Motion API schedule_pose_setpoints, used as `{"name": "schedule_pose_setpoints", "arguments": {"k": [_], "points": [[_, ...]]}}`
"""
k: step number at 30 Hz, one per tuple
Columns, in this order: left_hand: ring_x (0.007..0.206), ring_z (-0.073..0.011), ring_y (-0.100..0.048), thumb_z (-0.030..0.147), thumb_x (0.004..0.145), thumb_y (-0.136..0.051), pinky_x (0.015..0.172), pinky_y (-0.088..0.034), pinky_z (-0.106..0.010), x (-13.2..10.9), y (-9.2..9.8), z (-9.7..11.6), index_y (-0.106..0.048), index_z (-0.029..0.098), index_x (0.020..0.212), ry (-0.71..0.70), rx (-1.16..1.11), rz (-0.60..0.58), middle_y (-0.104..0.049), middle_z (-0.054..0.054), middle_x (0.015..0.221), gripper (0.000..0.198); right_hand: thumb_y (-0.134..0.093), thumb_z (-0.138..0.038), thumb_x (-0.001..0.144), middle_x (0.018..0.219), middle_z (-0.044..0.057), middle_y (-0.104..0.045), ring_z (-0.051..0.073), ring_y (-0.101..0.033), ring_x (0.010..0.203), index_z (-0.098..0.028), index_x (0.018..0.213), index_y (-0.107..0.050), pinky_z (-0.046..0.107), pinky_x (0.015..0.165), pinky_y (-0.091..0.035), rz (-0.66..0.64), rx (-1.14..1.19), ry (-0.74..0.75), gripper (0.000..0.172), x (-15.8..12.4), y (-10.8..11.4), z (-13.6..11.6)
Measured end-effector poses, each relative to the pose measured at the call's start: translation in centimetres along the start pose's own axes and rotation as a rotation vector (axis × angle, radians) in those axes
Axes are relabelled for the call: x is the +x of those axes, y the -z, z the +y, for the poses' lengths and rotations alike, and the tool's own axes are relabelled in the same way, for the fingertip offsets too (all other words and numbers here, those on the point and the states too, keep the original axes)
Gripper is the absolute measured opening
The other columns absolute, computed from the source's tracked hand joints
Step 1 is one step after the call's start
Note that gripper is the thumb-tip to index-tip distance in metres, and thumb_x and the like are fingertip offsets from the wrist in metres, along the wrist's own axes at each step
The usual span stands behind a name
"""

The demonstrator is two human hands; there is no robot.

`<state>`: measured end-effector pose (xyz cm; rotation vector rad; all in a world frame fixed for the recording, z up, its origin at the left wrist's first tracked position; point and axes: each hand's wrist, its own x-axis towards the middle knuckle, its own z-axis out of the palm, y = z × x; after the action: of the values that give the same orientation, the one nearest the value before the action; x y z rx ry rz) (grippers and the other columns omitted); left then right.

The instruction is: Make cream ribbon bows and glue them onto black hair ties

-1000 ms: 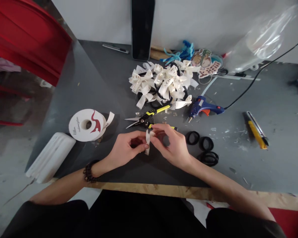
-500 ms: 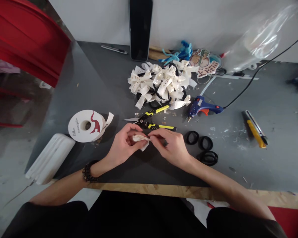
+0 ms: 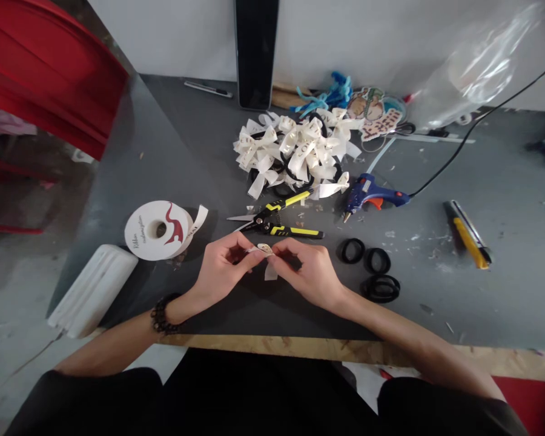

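My left hand (image 3: 222, 269) and my right hand (image 3: 312, 274) meet over the grey table (image 3: 172, 145), both pinching a short piece of cream ribbon (image 3: 267, 257) between the fingertips. One ribbon end hangs down between the hands. Just beyond the hands lie yellow-handled scissors (image 3: 279, 223). A spool of cream ribbon (image 3: 158, 230) sits to the left of my left hand. A pile of finished cream bows (image 3: 295, 151) lies further back.
A blue glue gun (image 3: 375, 195) with a black cord lies right of the scissors. Three black hair ties (image 3: 372, 269) sit beside my right hand. A yellow utility knife (image 3: 467, 235) lies at the right, a white ribbed object (image 3: 91, 287) at the left edge, a dark phone (image 3: 255, 51) against the wall.
The ribbon piece went from upright between my fingers to folded and held flat, a little lower; both hands stayed close together over the same spot.
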<state>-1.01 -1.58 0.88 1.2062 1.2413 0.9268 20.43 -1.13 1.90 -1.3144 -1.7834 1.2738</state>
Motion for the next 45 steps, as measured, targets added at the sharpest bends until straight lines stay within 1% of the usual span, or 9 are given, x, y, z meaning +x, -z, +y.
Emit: {"name": "schedule_pose_setpoints", "arguments": {"k": [11, 16, 22, 25, 28, 30, 34, 40, 45], "points": [[0.069, -0.0110, -0.053, 0.030, 0.102, -0.072, 0.063, -0.040, -0.027, -0.1, 0.3, -0.9, -0.052, 0.019, 0.076, -0.147, -0.100, -0.119, -0.058, 0.001, 0.077, 0.035, -0.080, -0.044, 0.092, 0.077, 0.001, -0.072, 0.012, -0.061, 0.065, -0.018, 0.086, -0.073, 0.026, 0.063, -0.047, -0.153, 0.614, -0.283, 0.028, 1.3, 0.7, 0.8], [0.068, -0.0113, -0.042, 0.025, 0.100, -0.074, 0.061, -0.032, -0.029, -0.2, 0.4, -1.9, -0.046, 0.019, 0.073, -0.265, -0.147, -0.045, -0.047, 0.002, 0.075, 0.039, -0.084, -0.046, 0.086, 0.073, 0.001, -0.069, 0.011, -0.055, 0.061, -0.016, 0.081, -0.072, 0.026, 0.059, -0.044, -0.109, 0.619, -0.324, 0.032, 1.6, 0.8, -0.2], [0.067, -0.0115, -0.049, 0.025, 0.101, -0.071, 0.061, -0.038, -0.027, 0.0, 1.0, -2.1, -0.053, 0.019, 0.077, -0.324, -0.160, -0.020, -0.054, 0.001, 0.076, 0.031, -0.079, -0.045, 0.090, 0.061, -0.001, -0.062, 0.010, -0.051, 0.053, -0.018, 0.074, -0.069, 0.026, 0.055, -0.045, -0.033, 0.593, -0.323, 0.034, 1.9, 1.8, 0.4], [0.067, -0.0101, -0.055, 0.032, 0.102, -0.072, 0.058, -0.044, -0.024, 0.9, 1.6, -1.7, -0.062, 0.020, 0.093, -0.391, -0.168, 0.052, -0.063, -0.001, 0.085, 0.018, -0.078, -0.045, 0.093, 0.068, 0.001, -0.070, 0.011, -0.057, 0.056, -0.018, 0.081, -0.073, 0.026, 0.057, -0.050, 0.047, 0.503, -0.292, 0.030, 2.1, 2.9, 0.6], [0.091, -0.0164, -0.067, 0.052, 0.092, -0.082, 0.064, -0.055, -0.024, 1.4, 1.7, -1.4, -0.063, 0.022, 0.133, -0.294, -0.084, -0.050, -0.069, -0.012, 0.123, 0.054, -0.079, -0.045, 0.094, 0.080, 0.004, -0.077, 0.013, -0.065, 0.063, -0.018, 0.089, -0.076, 0.026, 0.061, -0.053, -0.018, 0.390, -0.279, 0.028, 1.8, 3.1, 0.0], [0.095, -0.0186, -0.069, 0.053, 0.085, -0.088, 0.065, -0.059, -0.024, 1.3, 1.4, -1.3, -0.064, 0.023, 0.137, -0.304, 0.023, -0.057, -0.069, -0.014, 0.128, 0.065, -0.076, -0.046, 0.096, 0.078, 0.004, -0.076, 0.013, -0.067, 0.063, -0.018, 0.088, -0.075, 0.026, 0.063, -0.054, -0.065, 0.381, -0.288, 0.030, 1.5, 2.5, -0.5], [0.081, -0.0143, -0.070, 0.038, 0.083, -0.093, 0.066, -0.060, -0.025, 0.5, 0.7, -1.1, -0.076, 0.024, 0.120, -0.563, 0.374, 0.077, -0.076, -0.008, 0.114, 0.043, -0.075, -0.045, 0.097, 0.082, 0.003, -0.077, 0.014, -0.071, 0.067, -0.019, 0.092, -0.074, 0.026, 0.065, -0.056, -0.077, 0.397, -0.291, 0.027, 0.8, 0.9, -0.6], [0.081, -0.0146, -0.071, 0.023, 0.090, -0.085, 0.077, -0.060, -0.027, 0.7, 0.6, -0.5, -0.079, 0.024, 0.100, -0.701, 0.574, 0.157, -0.080, 0.001, 0.087, 0.012, -0.074, -0.047, 0.098, 0.089, 0.004, -0.080, 0.015, -0.073, 0.074, -0.020, 0.097, -0.073, 0.028, 0.073, -0.057, -0.088, 0.459, -0.277, 0.026, 0.3, 0.2, 0.1], [0.084, -0.0165, -0.069, 0.025, 0.097, -0.078, 0.078, -0.056, -0.030, 0.8, 0.9, -0.5, -0.077, 0.021, 0.098, -0.471, 0.481, -0.046, -0.080, -0.003, 0.091, 0.004, -0.073, -0.046, 0.099, 0.090, 0.004, -0.080, 0.016, -0.072, 0.079, -0.021, 0.099, -0.075, 0.028, 0.075, -0.056, -0.072, 0.326, -0.234, 0.025, 0.5, 0.3, 0.3]]}}
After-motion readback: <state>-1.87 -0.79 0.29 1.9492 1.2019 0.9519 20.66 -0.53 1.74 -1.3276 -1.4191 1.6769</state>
